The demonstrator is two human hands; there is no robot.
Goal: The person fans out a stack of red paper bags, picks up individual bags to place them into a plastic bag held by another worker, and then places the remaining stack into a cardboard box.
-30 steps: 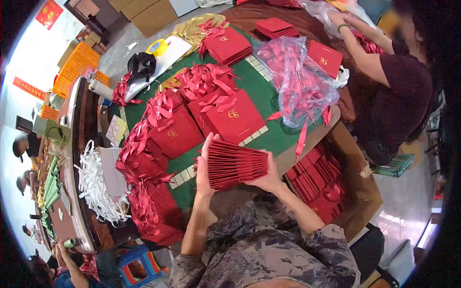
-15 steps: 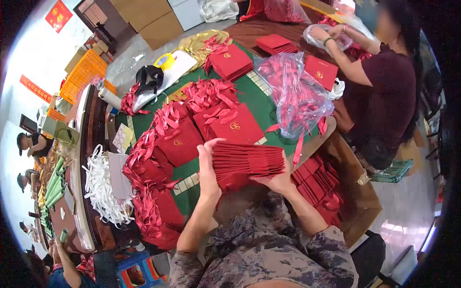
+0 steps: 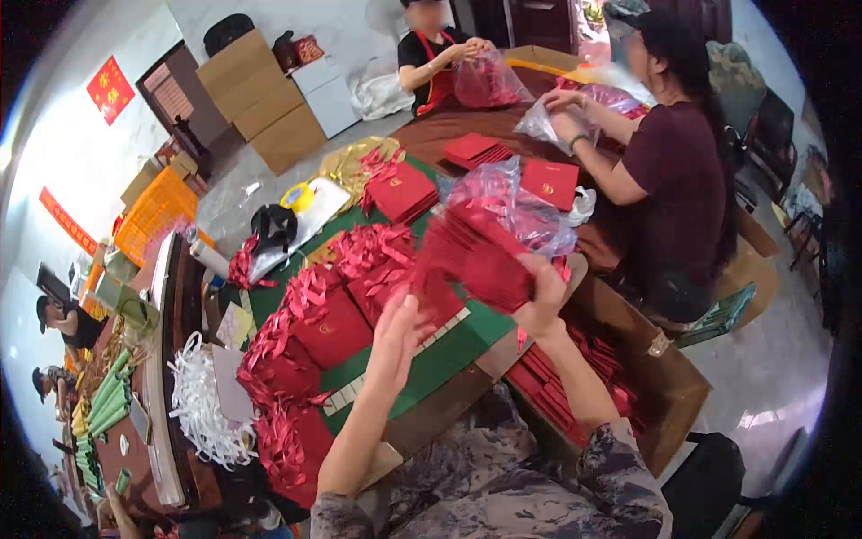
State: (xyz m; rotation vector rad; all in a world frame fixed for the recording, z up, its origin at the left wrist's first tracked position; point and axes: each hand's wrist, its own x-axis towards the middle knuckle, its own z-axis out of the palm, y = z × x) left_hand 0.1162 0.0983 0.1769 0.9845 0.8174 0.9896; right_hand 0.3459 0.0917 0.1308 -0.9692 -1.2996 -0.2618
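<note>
- Stack of red envelopes (image 3: 476,256): we are now lifting it toward one o'clock, right hand (image 3: 543,301) alone clenching it.
- Left hand (image 3: 400,337) is now released, hanging open below at seven o'clock.

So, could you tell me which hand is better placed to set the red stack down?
The right hand: it holds the red stack above the table, while the left hand is open.
</note>
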